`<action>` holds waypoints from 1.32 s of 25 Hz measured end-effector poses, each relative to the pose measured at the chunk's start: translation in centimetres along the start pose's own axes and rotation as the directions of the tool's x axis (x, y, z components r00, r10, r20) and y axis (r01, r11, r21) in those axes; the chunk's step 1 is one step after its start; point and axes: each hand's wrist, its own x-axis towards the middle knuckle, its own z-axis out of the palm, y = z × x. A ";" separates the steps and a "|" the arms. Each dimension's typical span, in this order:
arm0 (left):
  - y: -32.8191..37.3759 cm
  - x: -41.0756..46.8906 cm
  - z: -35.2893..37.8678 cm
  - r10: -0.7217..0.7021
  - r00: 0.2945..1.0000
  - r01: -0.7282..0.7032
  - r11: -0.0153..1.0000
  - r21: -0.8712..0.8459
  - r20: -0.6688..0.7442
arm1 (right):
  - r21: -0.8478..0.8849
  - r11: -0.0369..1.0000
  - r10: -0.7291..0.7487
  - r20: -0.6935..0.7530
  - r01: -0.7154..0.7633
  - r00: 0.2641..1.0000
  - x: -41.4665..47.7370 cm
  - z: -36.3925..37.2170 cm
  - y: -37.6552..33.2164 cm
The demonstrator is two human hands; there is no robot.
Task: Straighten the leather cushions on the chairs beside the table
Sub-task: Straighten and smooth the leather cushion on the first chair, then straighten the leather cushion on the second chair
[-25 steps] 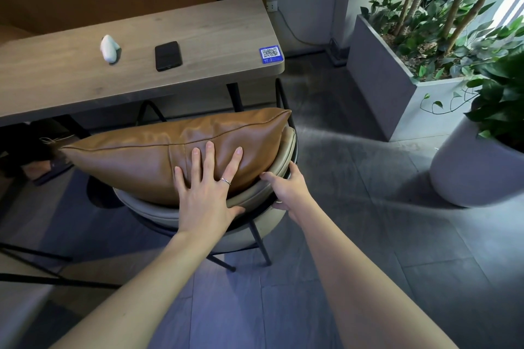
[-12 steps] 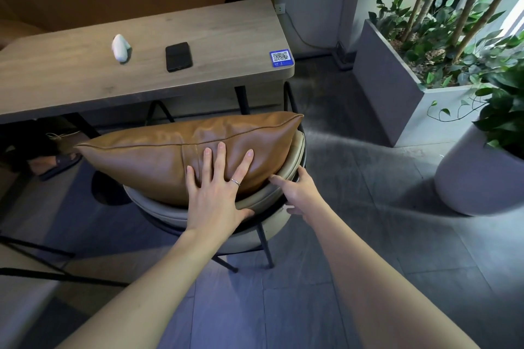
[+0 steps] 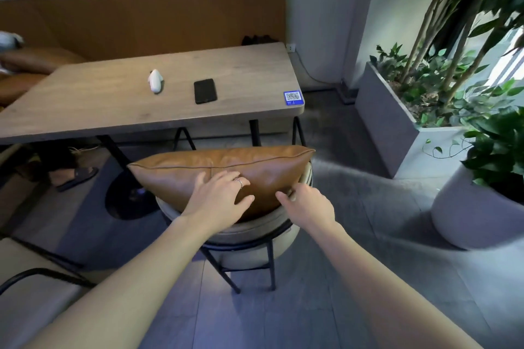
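Note:
A brown leather cushion (image 3: 181, 176) stands on edge against the back of a grey padded chair (image 3: 255, 232) with thin black legs, just in front of the wooden table (image 3: 113, 105). My left hand (image 3: 218, 198), with a ring on one finger, lies on the cushion's near face, fingers curved and apart. My right hand (image 3: 309, 207) is at the cushion's lower right corner, by the chair's rim, fingers bent. Whether it pinches the corner is unclear.
On the table lie a black phone (image 3: 204, 91), a small white object (image 3: 155, 81) and a blue QR sticker (image 3: 292, 97). A brown bench (image 3: 141, 17) runs behind. Grey planters (image 3: 397, 127) with plants stand right. A person's sandalled foot (image 3: 76, 177) rests under the table.
The view has tilted up, showing the bench. My left hand's fingers went from flat and spread to curved. My right hand moved from the chair's rim up to the cushion's corner.

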 end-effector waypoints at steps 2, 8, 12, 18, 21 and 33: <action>-0.6 -0.7 -2.8 -0.002 1.000 0.002 0.999 0.038 0.000 | -0.080 0.995 -0.063 -0.002 0.063 0.998 -1.1 -2.7 -2.5; -3.3 -4.9 -12.3 -0.029 0.996 0.034 0.998 0.052 -0.079 | -0.223 0.949 -0.246 -0.071 0.225 0.967 -6.3 -9.6 -11.8; -7.1 -11.5 -18.7 -0.029 0.967 0.048 0.996 0.070 -0.252 | -0.292 0.891 -0.410 -0.190 0.347 0.892 -12.8 -11.9 -19.3; -15.4 -25.2 -26.0 -0.098 0.919 0.140 0.987 0.083 -0.382 | -0.345 0.787 -0.609 -0.295 0.512 0.737 -24.4 -10.6 -32.1; -20.6 -33.1 -27.7 -0.148 0.885 0.195 0.979 0.064 -0.441 | -0.347 0.745 -0.663 -0.289 0.569 0.691 -31.1 -7.5 -38.0; -39.5 -54.1 -24.4 -0.494 0.768 0.504 0.859 -0.091 -0.407 | -0.068 0.667 -0.744 -0.095 0.742 0.661 -43.6 9.7 -55.6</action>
